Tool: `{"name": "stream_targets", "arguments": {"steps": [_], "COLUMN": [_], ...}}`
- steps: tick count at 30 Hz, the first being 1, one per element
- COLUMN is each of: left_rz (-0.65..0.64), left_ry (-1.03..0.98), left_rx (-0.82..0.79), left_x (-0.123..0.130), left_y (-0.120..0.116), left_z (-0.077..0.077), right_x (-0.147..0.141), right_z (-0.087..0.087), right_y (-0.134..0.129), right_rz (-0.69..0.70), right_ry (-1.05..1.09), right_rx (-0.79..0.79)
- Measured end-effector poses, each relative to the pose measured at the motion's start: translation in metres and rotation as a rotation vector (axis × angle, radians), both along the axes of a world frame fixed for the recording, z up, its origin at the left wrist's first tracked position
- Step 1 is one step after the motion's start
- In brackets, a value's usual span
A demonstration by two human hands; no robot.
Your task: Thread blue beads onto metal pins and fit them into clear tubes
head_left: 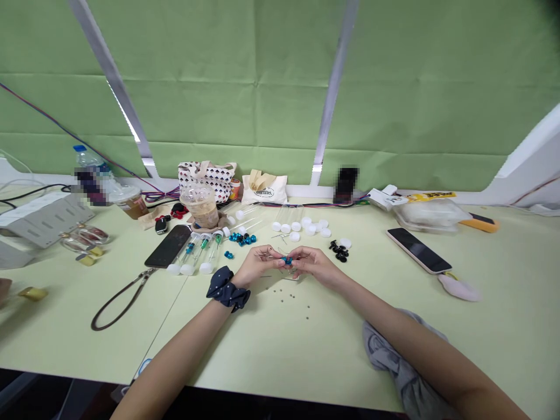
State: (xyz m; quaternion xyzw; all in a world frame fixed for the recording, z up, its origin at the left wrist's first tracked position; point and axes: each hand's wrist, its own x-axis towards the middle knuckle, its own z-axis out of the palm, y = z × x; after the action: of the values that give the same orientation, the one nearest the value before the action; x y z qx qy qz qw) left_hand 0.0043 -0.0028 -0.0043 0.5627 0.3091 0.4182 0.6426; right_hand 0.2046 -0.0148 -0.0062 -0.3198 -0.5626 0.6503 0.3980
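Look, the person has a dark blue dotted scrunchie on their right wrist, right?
Not quite: the head view shows the dark blue dotted fabric scrunchie on the left wrist, just behind the left hand, not the right wrist. It is dark blue and dotted, as you said.

Green curtain [280, 76], navy dotted scrunchie [228, 289], teal bead [287, 260]

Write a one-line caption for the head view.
Left hand and right hand pinch a blue bead beside clear tubes.
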Motion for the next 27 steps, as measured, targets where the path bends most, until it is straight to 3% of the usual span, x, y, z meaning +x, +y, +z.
{"name": "stream_targets", "arguments": {"steps": [27], "left_rz": [-0.032], "left_ry": [0.037], "left_rx": [0.0], "left_x": [0.0], "left_y": [-0.0001], "left_z": [-0.0036], "right_x": [0.0008], "right_z": [-0.0038], "right_y": [0.004], "right_rz": [-0.019], "right_ry": [-0.011], "right_rx": [-0.056]}}
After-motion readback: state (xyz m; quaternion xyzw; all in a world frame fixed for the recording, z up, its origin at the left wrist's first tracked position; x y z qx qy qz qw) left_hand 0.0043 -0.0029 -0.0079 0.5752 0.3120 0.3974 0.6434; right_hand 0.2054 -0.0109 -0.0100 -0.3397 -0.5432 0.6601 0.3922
